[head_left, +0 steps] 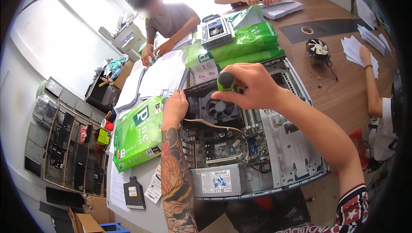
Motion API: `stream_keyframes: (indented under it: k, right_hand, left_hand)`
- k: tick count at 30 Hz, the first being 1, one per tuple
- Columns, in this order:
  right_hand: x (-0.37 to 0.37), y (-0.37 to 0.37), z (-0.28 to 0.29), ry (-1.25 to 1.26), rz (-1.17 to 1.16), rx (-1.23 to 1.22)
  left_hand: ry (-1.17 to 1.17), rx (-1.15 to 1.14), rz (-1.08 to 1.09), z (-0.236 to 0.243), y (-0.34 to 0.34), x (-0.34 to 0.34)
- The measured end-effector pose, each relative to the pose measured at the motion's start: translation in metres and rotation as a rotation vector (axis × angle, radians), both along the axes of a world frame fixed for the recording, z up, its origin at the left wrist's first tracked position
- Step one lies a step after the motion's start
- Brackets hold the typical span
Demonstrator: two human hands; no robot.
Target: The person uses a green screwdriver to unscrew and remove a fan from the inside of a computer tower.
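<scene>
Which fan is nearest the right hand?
The black fan inside the open computer case. The other, the white-bladed fan, stands farther off, outside the case on the wooden table.

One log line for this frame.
right hand: holds green tool over computer case | left hand: at case edge | cooling fan: in case

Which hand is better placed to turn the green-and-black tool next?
Right, probably: the right hand grips the tool near the fan, while the left hand is at the computer case's left edge.
</scene>
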State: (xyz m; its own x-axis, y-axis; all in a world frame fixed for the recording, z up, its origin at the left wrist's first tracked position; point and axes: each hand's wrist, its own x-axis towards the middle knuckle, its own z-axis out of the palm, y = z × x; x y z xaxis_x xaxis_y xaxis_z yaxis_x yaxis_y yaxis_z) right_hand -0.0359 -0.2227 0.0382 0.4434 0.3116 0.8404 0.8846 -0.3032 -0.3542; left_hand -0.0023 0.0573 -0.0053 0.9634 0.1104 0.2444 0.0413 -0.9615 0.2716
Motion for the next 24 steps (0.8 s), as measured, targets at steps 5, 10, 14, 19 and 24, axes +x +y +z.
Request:
stream_keyframes:
  k: [5, 10, 14, 19, 24]
  right_hand:
    - [0.002, 0.002, -0.003, -0.021, 0.05, -0.039]
    - [0.002, 0.002, -0.003, 0.001, 0.08, -0.011]
    - [0.0, -0.006, 0.016, 0.786, 0.306, 0.504]
    - [0.015, -0.003, 0.0, 0.359, -0.003, 0.33]
    - [0.01, 0.001, 0.0, 0.235, 0.04, 0.295]
  left_hand:
    - [0.011, -0.02, 0.002, 0.001, 0.0, -0.001]
    - [0.01, -0.003, 0.008, 0.001, -0.003, -0.001]
    - [0.007, -0.01, -0.009, -0.001, 0.001, 0.001]
    - [0.011, -0.016, -0.006, -0.001, 0.002, 0.001]
    - [-0.001, -0.029, -0.027, -0.003, 0.005, 0.002]
